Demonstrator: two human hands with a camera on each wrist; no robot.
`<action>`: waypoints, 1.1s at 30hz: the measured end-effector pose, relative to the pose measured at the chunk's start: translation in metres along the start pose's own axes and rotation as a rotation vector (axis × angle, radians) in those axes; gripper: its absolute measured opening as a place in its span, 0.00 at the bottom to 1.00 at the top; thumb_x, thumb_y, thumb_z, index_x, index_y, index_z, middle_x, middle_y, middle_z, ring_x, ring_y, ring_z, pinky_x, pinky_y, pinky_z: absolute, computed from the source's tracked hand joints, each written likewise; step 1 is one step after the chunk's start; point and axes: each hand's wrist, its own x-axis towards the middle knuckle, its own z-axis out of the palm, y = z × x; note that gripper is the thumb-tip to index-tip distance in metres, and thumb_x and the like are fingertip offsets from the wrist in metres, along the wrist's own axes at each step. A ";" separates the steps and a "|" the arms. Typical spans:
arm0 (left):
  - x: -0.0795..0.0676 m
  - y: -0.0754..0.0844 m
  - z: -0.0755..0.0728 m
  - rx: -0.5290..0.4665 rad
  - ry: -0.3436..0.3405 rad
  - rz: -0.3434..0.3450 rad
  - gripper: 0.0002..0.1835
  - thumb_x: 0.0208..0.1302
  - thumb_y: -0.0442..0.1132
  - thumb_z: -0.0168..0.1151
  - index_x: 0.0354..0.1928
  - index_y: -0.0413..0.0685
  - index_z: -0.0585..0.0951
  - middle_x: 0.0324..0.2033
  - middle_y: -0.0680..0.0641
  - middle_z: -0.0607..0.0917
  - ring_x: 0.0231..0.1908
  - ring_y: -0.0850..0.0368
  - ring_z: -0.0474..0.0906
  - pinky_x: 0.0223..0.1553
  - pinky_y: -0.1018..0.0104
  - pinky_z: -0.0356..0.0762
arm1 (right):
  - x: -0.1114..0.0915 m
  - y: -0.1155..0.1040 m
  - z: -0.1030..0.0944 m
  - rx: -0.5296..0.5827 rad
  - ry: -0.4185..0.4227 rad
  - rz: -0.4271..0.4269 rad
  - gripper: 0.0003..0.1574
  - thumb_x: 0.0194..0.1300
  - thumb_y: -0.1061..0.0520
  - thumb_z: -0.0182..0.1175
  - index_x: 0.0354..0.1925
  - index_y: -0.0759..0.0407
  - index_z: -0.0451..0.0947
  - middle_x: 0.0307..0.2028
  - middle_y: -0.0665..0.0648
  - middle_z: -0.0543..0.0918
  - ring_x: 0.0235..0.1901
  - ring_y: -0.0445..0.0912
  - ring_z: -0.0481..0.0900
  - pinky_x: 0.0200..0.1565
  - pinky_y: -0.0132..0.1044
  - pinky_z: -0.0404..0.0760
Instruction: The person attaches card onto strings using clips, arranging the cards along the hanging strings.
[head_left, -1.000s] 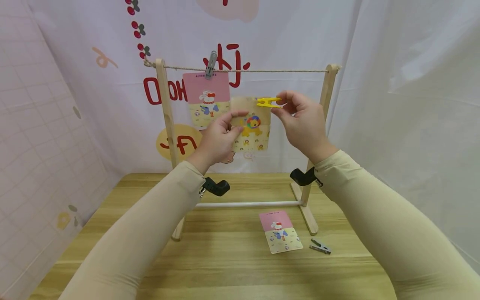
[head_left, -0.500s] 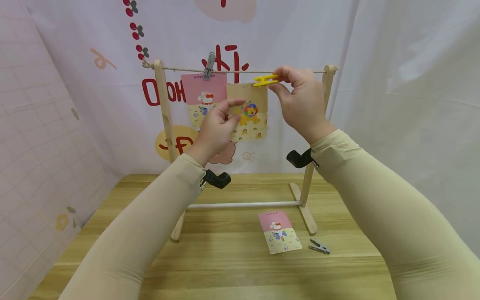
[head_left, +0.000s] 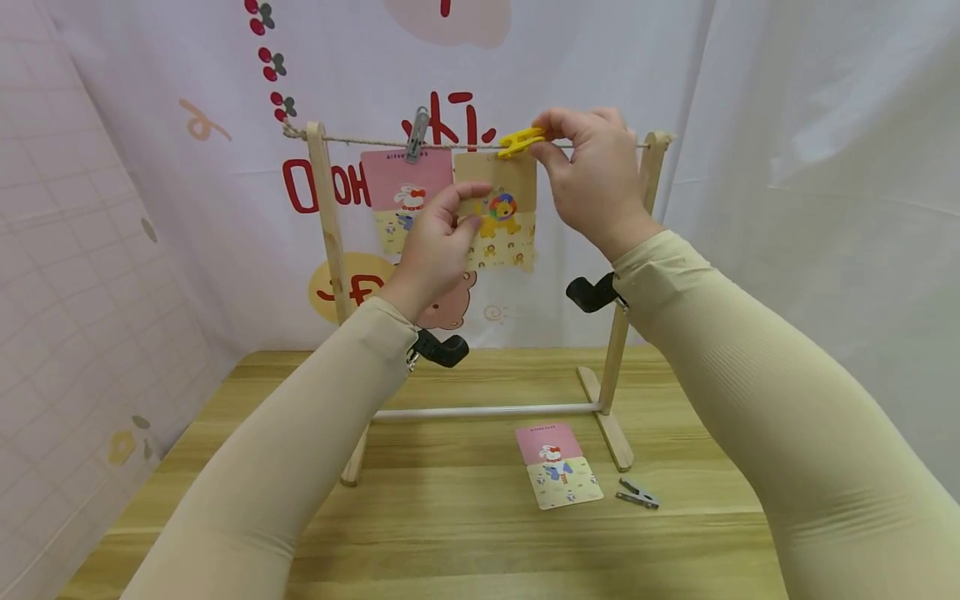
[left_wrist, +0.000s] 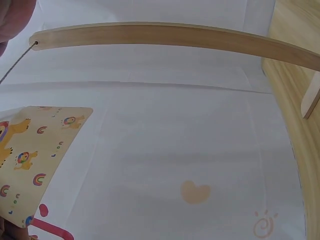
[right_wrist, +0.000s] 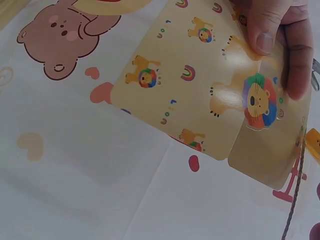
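Pinching the yellow clip (head_left: 519, 142) between thumb and fingers, in the head view, the right hand (head_left: 600, 179) is at rope height with the clip's front at the top edge of the lion card (head_left: 508, 212). Whether the clip bites on card or rope (head_left: 478, 147) cannot be told. Lower and to the left of that pinch, the left hand (head_left: 437, 246) holds the lion card by its left side, thumb and index finger on the printed face. Beyond the left hand, partly covered by it, a pink card (head_left: 386, 179) hangs from the rope under a grey clip (head_left: 417, 137). Right of the pinch stands the right post (head_left: 618, 350); well below both hands, on the table (head_left: 420, 533), lie a second pink card (head_left: 560, 468) and, just to its right, a loose grey clip (head_left: 638, 494).

In the left wrist view, a corner of the lion card, printed with lions and rainbows, shows above a dark bit of finger at the lower left. The right post crosses well away from that finger, the rope tied through its end.

In the right wrist view, the left hand's thumb presses the lion card's face beside the big lion. Below that grip, the rope passes the card's edge, next to the partly cut-off yellow clip.
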 end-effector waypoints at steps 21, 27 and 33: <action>0.003 0.002 0.003 0.046 0.030 0.011 0.16 0.70 0.32 0.45 0.56 0.52 0.73 0.56 0.57 0.74 0.17 0.56 0.61 0.19 0.71 0.63 | 0.017 -0.004 -0.005 -0.093 -0.165 0.037 0.14 0.65 0.44 0.55 0.46 0.42 0.79 0.45 0.41 0.82 0.58 0.42 0.60 0.59 0.46 0.42; 0.004 0.001 0.003 0.046 0.024 0.011 0.16 0.70 0.32 0.45 0.55 0.52 0.74 0.56 0.58 0.74 0.31 0.51 0.69 0.21 0.72 0.65 | 0.020 -0.006 -0.007 -0.099 -0.191 0.040 0.14 0.65 0.44 0.54 0.48 0.41 0.78 0.45 0.42 0.82 0.59 0.43 0.59 0.60 0.46 0.40; 0.004 0.001 0.002 0.061 0.018 0.027 0.16 0.70 0.32 0.44 0.55 0.52 0.74 0.56 0.58 0.74 0.30 0.50 0.68 0.22 0.71 0.66 | 0.022 -0.008 -0.009 -0.092 -0.232 0.059 0.15 0.67 0.45 0.52 0.50 0.41 0.77 0.46 0.42 0.81 0.61 0.44 0.57 0.61 0.46 0.38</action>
